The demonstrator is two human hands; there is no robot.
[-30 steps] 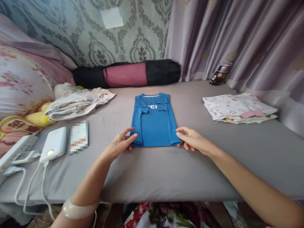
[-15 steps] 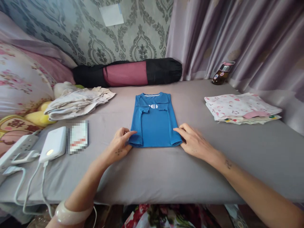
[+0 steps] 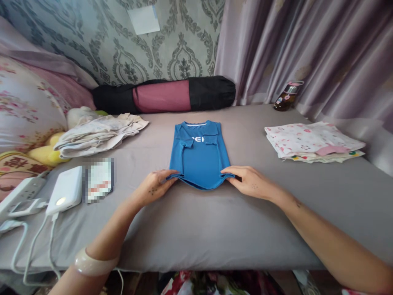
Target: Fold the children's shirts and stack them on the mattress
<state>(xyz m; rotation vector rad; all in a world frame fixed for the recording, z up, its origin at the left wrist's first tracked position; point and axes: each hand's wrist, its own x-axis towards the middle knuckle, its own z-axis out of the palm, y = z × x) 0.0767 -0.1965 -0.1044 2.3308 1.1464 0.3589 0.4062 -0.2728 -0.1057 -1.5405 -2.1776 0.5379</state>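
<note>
A blue T-shirt [image 3: 201,159] lies in the middle of the grey sheet, its collar pointing away from me. Both sides are folded inward, and the sleeves lie across the chest, partly covering white lettering. My left hand [image 3: 156,185] pinches the near left corner of the hem between thumb and fingers. At the near right corner, my right hand [image 3: 250,182] has the same kind of pinch. Both corners are lifted a little off the sheet, while the hem's middle sags down between them.
Folded patterned cloths [image 3: 313,141] lie to the right, with a brown bottle [image 3: 287,96] behind them. Crumpled pale clothing [image 3: 101,133] sits at the left. Nearer are a white power bank [image 3: 66,190] with cables and a power strip [image 3: 23,194]. A long black-and-red bag [image 3: 162,96] lies along the wall.
Both hands have closed on the hem corners and raised them slightly. The shirt's near edge, flat before, now curves downward in the middle.
</note>
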